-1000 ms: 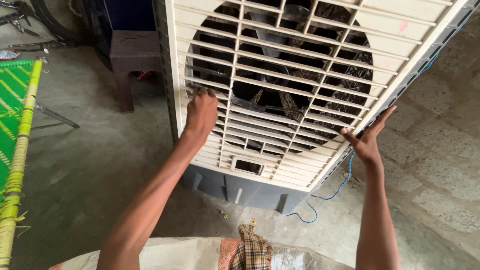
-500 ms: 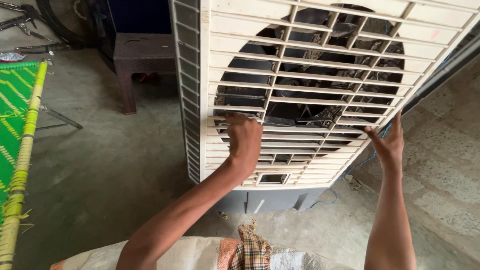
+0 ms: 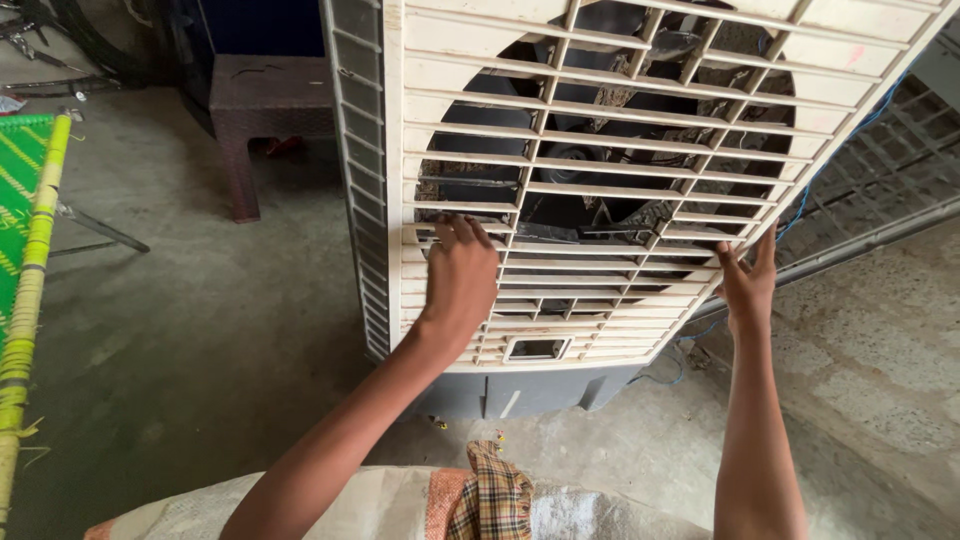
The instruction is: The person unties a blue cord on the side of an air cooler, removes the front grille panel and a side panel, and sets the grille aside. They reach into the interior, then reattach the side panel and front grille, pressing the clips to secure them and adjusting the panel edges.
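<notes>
Seen from above: cream front grille of an air cooler, filling the upper centre and right of the frame, slats running across a round opening with dark fan blades behind. Left hand laid flat on the lower left slats, fingers spread and hooked over a slat at the opening's edge, not closed round anything. Right hand open at the grille's right edge, fingers pointing up, palm pressed against the side rim. Louvred side panel of the cooler running down the left edge of the cabinet, dark grey base below the grille at lower centre. Blue cable trailing along the right edge. Bare concrete floor open at centre left, between the cooler and a green-and-yellow woven cot at the far left edge. Brown plastic stool at upper left, just beside the cooler's back corner. Metal mesh panel leaning at upper right. Checked cloth over pale sacking at the bottom edge, near the base.
</notes>
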